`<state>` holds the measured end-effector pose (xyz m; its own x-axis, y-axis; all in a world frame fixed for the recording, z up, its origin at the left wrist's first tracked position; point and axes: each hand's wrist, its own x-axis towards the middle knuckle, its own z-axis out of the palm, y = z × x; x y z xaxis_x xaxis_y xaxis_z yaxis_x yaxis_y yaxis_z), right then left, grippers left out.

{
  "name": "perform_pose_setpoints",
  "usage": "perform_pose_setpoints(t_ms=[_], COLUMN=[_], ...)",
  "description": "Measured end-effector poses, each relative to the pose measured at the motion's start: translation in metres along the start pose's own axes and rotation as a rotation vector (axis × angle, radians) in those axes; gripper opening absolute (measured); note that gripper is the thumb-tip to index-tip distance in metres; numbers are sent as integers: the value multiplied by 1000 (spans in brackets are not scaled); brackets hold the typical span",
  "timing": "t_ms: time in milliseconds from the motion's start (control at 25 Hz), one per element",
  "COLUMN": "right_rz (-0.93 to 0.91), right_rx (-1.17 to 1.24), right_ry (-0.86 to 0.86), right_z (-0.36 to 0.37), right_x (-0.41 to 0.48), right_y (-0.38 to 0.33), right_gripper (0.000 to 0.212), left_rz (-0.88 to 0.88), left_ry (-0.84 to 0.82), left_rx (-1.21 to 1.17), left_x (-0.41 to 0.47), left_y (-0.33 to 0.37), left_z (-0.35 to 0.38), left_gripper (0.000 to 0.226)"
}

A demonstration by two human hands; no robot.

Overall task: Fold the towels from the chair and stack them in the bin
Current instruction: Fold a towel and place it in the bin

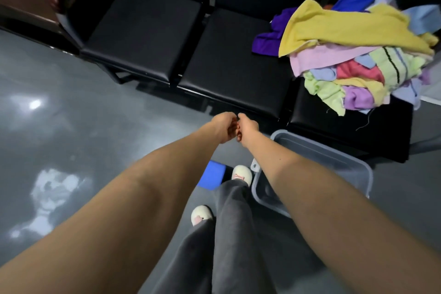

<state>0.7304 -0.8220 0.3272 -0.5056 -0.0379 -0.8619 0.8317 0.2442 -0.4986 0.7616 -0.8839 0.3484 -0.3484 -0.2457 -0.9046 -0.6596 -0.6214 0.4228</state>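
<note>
Many towels (pixel 353 50) on chair (pixel 334 133), well apart from left hand (pixel 223 127), right hand (pixel 248 127)

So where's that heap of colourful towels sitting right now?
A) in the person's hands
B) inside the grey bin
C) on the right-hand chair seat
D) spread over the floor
C: the towel pile lies heaped on the rightmost black chair seat, while the grey bin on the floor below shows no towels inside.

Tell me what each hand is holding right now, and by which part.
No object is visibly held. The left hand and right hand touch each other at the fingers; the towel pile lies untouched on the chair.
</note>
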Motion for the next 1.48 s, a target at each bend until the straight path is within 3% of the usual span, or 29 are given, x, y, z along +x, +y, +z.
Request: perform_pose_setpoints(t_ms=[240,560,960,1120,1200,1480], right_rz=[19,7,10,-134,-210,-423], right_rx=[-67,-83,12,-21,-78,-279], right_ry=[-78,12,135,261,317,457], right_z=[-14,-31,49,94,103,76], right_x=[42,95,158,186,202,297], right_y=[-102,-200,-257,-275,-282,-276], right_gripper=[40,35,34,25,31,39], left_rz=[14,77,130,189,264,533], left_ry=[1,-58,-95,-141,-158,-128], left_rx=[93,118,486,643,705,789], left_x=[22,60,149,193,213,311], left_y=[87,180,279,309,319,299], left_z=[57,131,105,89,90,136], left_gripper=[33,24,25,24,27,25])
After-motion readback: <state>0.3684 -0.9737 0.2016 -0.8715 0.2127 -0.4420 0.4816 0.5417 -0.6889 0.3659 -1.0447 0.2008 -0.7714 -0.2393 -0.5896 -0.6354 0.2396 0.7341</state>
